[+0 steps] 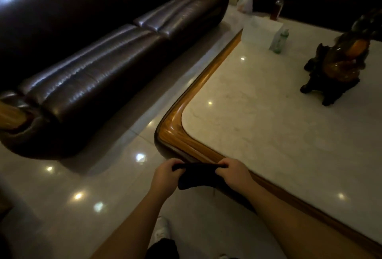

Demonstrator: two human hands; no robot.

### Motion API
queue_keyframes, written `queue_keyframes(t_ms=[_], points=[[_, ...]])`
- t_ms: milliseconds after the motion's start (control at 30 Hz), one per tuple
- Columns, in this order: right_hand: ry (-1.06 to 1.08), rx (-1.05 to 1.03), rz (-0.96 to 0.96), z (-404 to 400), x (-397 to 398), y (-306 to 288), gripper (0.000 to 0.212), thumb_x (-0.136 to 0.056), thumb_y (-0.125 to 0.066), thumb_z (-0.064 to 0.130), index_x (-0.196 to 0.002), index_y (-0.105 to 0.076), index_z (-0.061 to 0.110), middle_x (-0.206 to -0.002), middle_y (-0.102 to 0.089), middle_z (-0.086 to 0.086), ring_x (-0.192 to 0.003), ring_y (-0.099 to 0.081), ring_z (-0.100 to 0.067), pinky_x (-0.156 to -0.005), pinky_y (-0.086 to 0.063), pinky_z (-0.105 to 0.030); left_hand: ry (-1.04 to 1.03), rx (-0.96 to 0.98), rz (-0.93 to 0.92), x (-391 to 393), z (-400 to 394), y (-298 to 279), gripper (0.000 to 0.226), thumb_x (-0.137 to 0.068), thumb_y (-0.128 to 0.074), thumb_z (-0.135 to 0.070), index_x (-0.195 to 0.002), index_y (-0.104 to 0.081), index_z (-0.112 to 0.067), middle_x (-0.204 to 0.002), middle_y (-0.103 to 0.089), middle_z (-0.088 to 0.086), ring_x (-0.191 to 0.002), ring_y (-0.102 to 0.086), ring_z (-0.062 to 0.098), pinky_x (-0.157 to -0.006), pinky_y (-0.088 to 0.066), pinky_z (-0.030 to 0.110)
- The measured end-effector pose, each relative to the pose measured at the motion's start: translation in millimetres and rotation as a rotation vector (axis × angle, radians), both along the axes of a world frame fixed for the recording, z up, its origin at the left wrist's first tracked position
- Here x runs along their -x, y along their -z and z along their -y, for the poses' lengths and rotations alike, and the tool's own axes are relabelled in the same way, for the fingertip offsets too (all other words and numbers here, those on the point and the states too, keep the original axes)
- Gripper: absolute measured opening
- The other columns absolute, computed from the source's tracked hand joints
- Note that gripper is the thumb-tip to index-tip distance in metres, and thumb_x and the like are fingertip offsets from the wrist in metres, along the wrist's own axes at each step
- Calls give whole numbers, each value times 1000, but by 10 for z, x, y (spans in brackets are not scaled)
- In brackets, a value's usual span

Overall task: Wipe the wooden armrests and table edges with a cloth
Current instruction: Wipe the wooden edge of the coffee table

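A marble-topped table (279, 134) with a rounded wooden edge (175, 122) stands on glossy floor tiles (82, 186). On it sit a dark figurine (334, 68), a small bottle (280, 40) (greenish) and white paper (258, 29).

Beside the table's glossy, smooth wooden edge (175, 122) lie its polished marble top (268, 134), a shiny leather sofa (93, 68), and a matt dark cloth (194, 176).
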State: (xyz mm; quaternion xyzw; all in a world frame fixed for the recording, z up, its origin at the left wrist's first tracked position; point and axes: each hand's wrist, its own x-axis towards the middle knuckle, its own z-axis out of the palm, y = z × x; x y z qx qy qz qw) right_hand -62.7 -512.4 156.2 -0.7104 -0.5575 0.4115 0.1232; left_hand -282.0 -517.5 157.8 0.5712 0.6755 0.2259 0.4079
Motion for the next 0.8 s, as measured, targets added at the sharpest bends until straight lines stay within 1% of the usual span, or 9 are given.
queue_keyframes(t_ms=[100, 167, 267, 300, 367, 433, 600, 700, 800], points=[[119, 16, 10, -305, 183, 27, 7, -81, -65, 26, -85, -70, 24, -79, -68, 3, -71, -63, -12, -59, -45, -27, 59, 48, 64, 185, -517, 74, 13, -84, -67, -13, -91, -69, -24, -84, -68, -8, -81, -64, 10, -67, -49, 21], [211, 22, -13, -469, 286, 33, 8, -82, -67, 26, -89, -70, 24, -82, -69, 2, -74, -64, -14, -60, -44, -26, 85, 75, 86, 270, -822, 64, 14, -84, -68, -12, -97, -71, -17, -88, -70, -3, -83, -64, 13, -72, -50, 27], [314, 38, -47, -678, 406, 77, 14, -82, -67, 26, -94, -72, 22, -87, -70, 0, -78, -64, -17, -63, -45, -27, 150, 86, 92, 355, -1218, 53, 14, -84, -68, -12, -93, -70, -23, -84, -67, -12, -81, -62, 5, -74, -48, 27], [343, 46, -51, -766, 424, 94, 15, -82, -68, 26, -96, -73, 22, -88, -70, 0, -80, -64, -17, -64, -44, -27, 174, 99, 92, 364, -1358, 63, 13, -84, -69, -12, -92, -70, -23, -85, -68, -11, -82, -62, 6, -76, -49, 28], [391, 56, -65, -959, 429, 149, 16, -82, -67, 26, -96, -72, 21, -88, -69, 0, -80, -63, -18, -63, -42, -27, 211, 128, 67, 353, -1636, 121, 15, -84, -69, -12, -99, -72, -16, -94, -71, -2, -90, -64, 14, -83, -52, 34], [417, 67, -80, -1158, 411, 250, 12, -83, -66, 26, -93, -71, 21, -85, -68, 0, -77, -62, -16, -58, -41, -26, 238, 145, 43, 316, -1909, 217, 19, -85, -68, -12, -103, -72, -13, -98, -71, 2, -93, -64, 17, -85, -52, 35], [494, 117, -167, -1705, 268, 594, 11, -85, -65, 26, -91, -69, 19, -82, -65, 0, -73, -60, -14, -55, -40, -27, 309, 249, 37, 96, -2560, 542, 12, -87, -66, -12, -94, -69, -22, -89, -68, -6, -87, -63, 14, -78, -51, 30], [540, 187, -232, -1992, 159, 785, 9, -86, -64, 28, -90, -67, 20, -78, -63, -1, -68, -59, -16, -55, -40, -29, 347, 330, -9, -29, -2938, 756, 11, -88, -65, -13, -96, -68, -21, -91, -69, -2, -88, -63, 15, -77, -50, 30], [582, 235, -257, -2254, 59, 995, 6, -85, -65, 29, -85, -65, 23, -76, -62, 0, -66, -58, -15, -55, -41, -29, 407, 380, -35, -164, -3349, 973, 11, -89, -64, -15, -97, -67, -22, -90, -67, -5, -88, -62, 14, -76, -48, 28]])
